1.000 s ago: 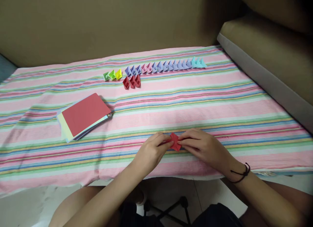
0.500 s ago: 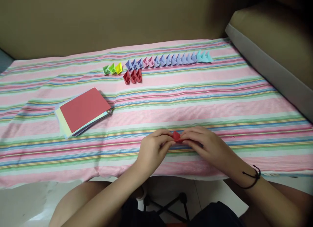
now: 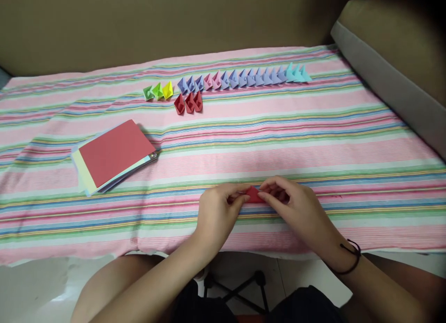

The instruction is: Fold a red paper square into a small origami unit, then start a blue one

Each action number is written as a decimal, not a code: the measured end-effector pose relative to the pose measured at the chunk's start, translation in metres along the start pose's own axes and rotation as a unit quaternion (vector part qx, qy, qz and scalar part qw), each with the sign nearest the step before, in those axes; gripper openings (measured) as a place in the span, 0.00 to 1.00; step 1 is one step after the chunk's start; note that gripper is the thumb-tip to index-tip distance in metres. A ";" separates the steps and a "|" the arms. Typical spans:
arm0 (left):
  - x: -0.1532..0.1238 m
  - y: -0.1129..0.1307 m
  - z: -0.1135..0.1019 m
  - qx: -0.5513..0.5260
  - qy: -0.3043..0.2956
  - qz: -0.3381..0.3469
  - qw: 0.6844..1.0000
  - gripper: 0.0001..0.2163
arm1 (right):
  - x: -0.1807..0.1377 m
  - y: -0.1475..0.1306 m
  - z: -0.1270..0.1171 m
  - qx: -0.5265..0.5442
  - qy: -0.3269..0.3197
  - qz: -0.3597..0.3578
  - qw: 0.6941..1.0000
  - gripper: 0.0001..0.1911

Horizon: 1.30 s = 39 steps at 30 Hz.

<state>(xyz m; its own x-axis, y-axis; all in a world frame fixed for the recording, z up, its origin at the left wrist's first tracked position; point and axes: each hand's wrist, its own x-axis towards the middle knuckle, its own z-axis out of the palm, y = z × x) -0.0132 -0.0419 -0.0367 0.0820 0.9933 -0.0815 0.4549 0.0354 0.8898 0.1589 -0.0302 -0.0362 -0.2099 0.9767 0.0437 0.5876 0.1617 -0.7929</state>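
Note:
A small folded piece of red paper (image 3: pixel 254 195) is held between both hands, just over the striped cloth near its front edge. My left hand (image 3: pixel 221 210) pinches its left side between thumb and fingers. On the right side, the thumb and fingertips of my right hand (image 3: pixel 291 200) grip the paper's corner. The fingers partly cover it, and it looks flat and roughly triangular. Farther back, three red paper boats (image 3: pixel 189 104) stand in a short row.
Behind the red boats runs a long row of purple, pink and turquoise paper boats (image 3: pixel 242 78). Green and yellow boats (image 3: pixel 158 91) sit to its left. A stack of coloured paper, red sheet (image 3: pixel 117 152) on top, lies at left. A sofa armrest (image 3: pixel 390 77) bounds the right side.
The red paper now shows a flatter, wider face between my hands. My right fingers have shifted their hold and curled more. The whole view has tilted slightly.

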 end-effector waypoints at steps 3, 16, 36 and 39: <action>0.000 0.000 0.000 0.009 0.003 -0.010 1.000 0.09 | 0.002 -0.001 0.002 -0.006 0.014 0.032 0.999 0.01; 0.005 0.004 0.000 0.008 -0.019 -0.043 0.999 0.09 | 0.006 -0.009 0.004 -0.058 0.005 0.054 0.997 0.06; -0.001 -0.002 -0.004 -0.171 -0.016 -0.028 0.985 0.04 | 0.011 -0.015 -0.012 0.132 -0.122 0.110 0.978 0.04; -0.001 0.004 -0.009 -0.200 -0.008 0.007 0.980 0.07 | 0.010 -0.019 -0.018 0.177 -0.085 0.090 0.976 0.06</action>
<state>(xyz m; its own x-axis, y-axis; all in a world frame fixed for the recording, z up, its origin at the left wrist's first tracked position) -0.0195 -0.0418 -0.0289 0.1015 0.9922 -0.0719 0.0706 0.0649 0.9954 0.1596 -0.0213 -0.0097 -0.2730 0.9424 -0.1930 0.3266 -0.0980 -0.9401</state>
